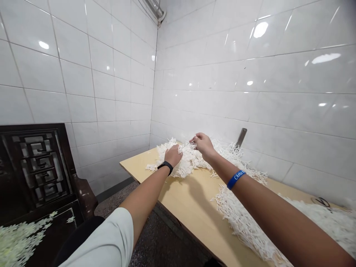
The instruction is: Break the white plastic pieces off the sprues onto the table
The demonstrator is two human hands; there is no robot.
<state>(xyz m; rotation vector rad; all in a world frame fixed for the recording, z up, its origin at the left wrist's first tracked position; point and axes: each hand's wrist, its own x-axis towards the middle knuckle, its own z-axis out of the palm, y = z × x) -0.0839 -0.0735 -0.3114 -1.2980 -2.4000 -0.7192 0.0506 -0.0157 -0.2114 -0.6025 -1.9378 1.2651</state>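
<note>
A pile of white branched plastic pieces [191, 157] lies at the far corner of a pale wooden table [191, 202]. My left hand [172, 154], with a black band on its wrist, is closed down into the pile's left side. My right hand [202, 144], wearing a blue wristband, is raised slightly above the pile and pinches one thin white piece between its fingertips. What the left fingers hold is hidden in the pile.
A second long heap of white pieces [250, 226] runs along the table's right side. A dark carved wooden chair [41, 174] stands at left with pale pieces [19, 237] on its seat. White tiled walls meet in the corner behind the table. A dark metal handle [241, 137] leans on the wall.
</note>
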